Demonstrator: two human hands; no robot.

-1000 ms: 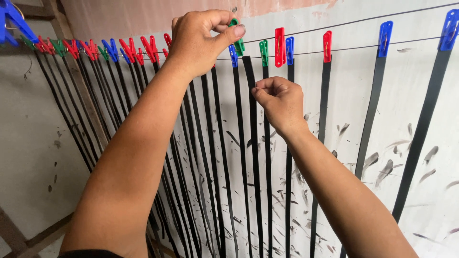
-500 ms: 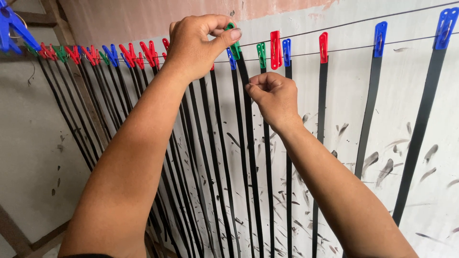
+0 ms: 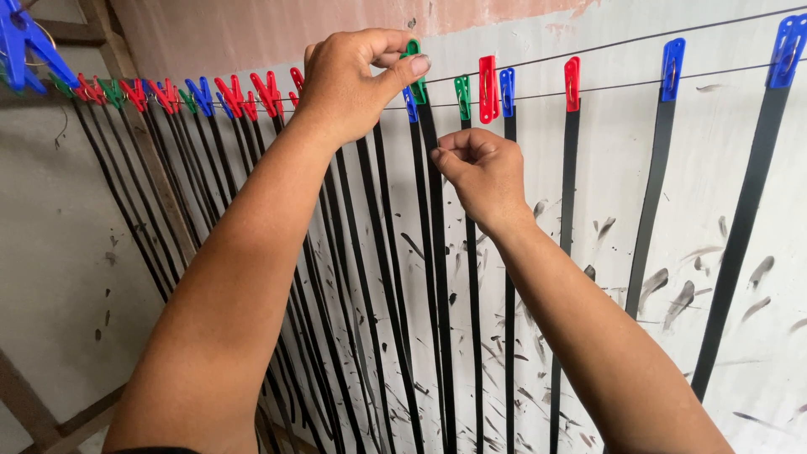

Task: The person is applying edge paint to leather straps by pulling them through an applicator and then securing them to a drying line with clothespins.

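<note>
long black strip, green clothespin

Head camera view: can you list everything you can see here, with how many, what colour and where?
green clothespin: one, green, on the line, pinched by the left hand.
black strip: one, black, hanging under the green clothespin, its top held by the right hand.
other black strips: many, black, hanging side by side; packed at left, spaced at right.
other clothespins: many, red, blue and green, clipped along the line.
lines: two thin dark wires, across the top.
wall: one, whitish with dark smears, behind the strips.
wooden frame: brown, left edge.
left hand: one, raised at the line, fingers on the green clothespin.
right hand: one, just below, pinching the strip's top.
</note>
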